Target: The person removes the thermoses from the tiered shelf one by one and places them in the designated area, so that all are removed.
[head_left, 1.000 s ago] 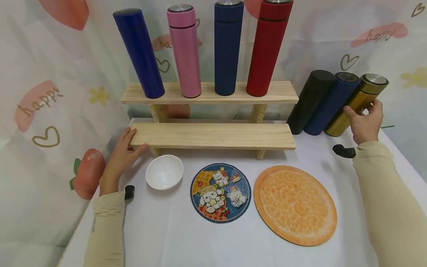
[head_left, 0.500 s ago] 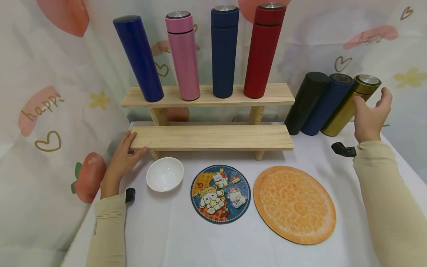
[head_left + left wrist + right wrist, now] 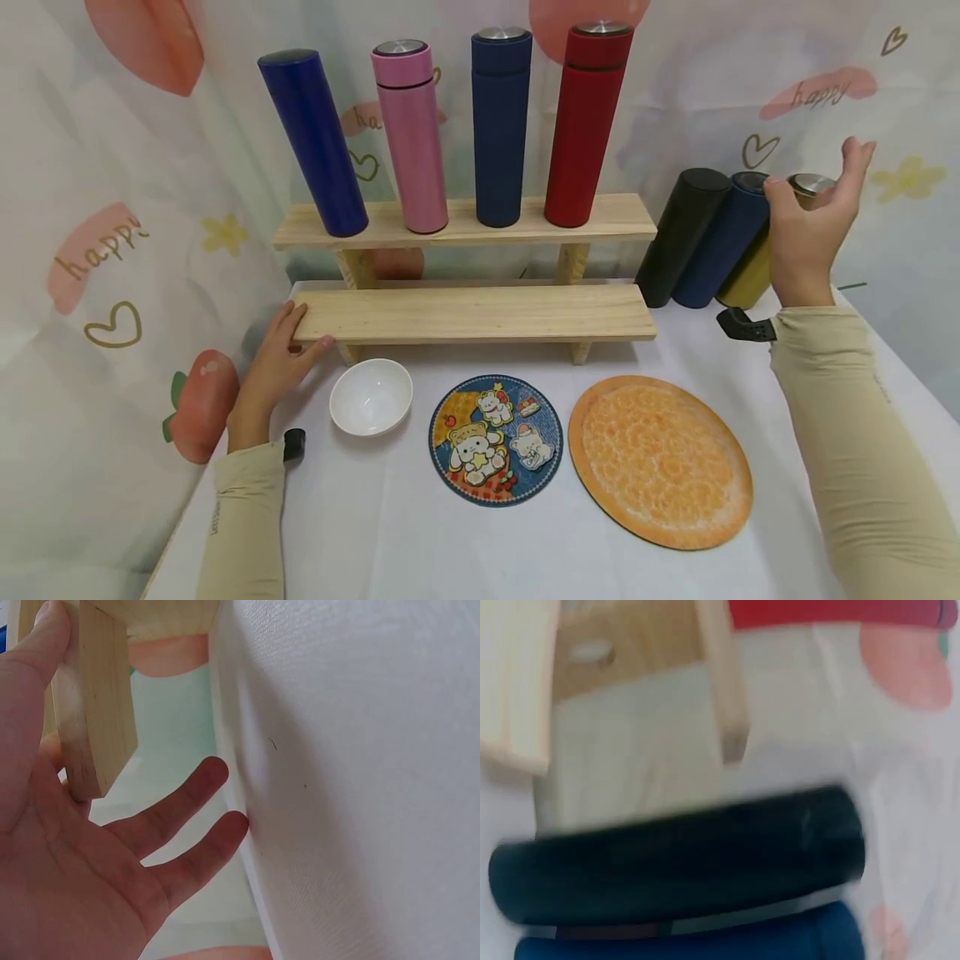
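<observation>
My left hand (image 3: pixel 273 367) grips the left end of the lower board of a two-tier wooden shelf (image 3: pixel 472 315). In the left wrist view, its thumb lies on the board (image 3: pixel 105 690) while two fingers stretch free below. My right hand (image 3: pixel 810 237) is raised in the air with fingers spread, holding nothing. It partly hides a gold thermos bottle (image 3: pixel 750 271). Left of that stand a dark blue thermos bottle (image 3: pixel 716 246) and a black thermos bottle (image 3: pixel 681 237). The right wrist view catches the black bottle (image 3: pixel 682 859), but no fingers.
Blue (image 3: pixel 315 150), pink (image 3: pixel 411 150), navy (image 3: pixel 501 142) and red (image 3: pixel 588 137) thermos bottles stand on the upper board (image 3: pixel 461 232). In front lie a white bowl (image 3: pixel 371 397), a cartoon-printed round mat (image 3: pixel 495 442) and an orange round mat (image 3: pixel 660 462). A printed cloth backdrop hangs behind.
My right hand has let go of the gold thermos bottle, then risen and come slightly left, in front of it. My left hand stays at the shelf's end. The head view has tilted up a little.
</observation>
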Demonstrator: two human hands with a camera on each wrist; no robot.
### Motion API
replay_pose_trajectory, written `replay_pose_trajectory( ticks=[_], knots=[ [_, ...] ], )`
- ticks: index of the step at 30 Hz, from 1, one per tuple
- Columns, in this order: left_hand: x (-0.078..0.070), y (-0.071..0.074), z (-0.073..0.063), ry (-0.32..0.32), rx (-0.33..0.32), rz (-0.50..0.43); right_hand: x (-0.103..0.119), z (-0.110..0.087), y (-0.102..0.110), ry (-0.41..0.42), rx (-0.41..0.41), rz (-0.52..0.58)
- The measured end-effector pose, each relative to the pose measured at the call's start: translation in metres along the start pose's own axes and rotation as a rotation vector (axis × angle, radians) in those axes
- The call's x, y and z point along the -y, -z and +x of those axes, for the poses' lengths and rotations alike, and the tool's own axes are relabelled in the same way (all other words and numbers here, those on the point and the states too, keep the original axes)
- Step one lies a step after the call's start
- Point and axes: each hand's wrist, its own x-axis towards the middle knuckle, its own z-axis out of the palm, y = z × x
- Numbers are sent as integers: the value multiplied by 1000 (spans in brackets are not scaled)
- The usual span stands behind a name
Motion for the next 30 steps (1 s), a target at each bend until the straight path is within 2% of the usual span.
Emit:
replay_pose_trajectory(
  ticks=[2, 4, 13, 17, 20, 25, 30],
  knots=[
    [1, 0, -1, -3, -4, 1, 5, -4, -13, 33, 23, 45],
    [2, 0, -1, -5, -7, 1, 7, -8, -25, 58, 54, 44],
    [0, 0, -2, 6, -6, 8, -5, -18, -79, 70, 227, 147],
    [-1, 0, -2, 22, 1, 6, -7, -25, -105, 8, 309, 115],
    [-2, 0, -2, 15, -3, 5, -5, -30, -123, -38, 347, 50],
    [-1, 0, 1, 3, -4, 2, 1, -29, -148, -125, 366, -46],
    [0, -1, 1, 9, -2, 8, 1, -24, -165, -177, 361, -5]
  ],
)
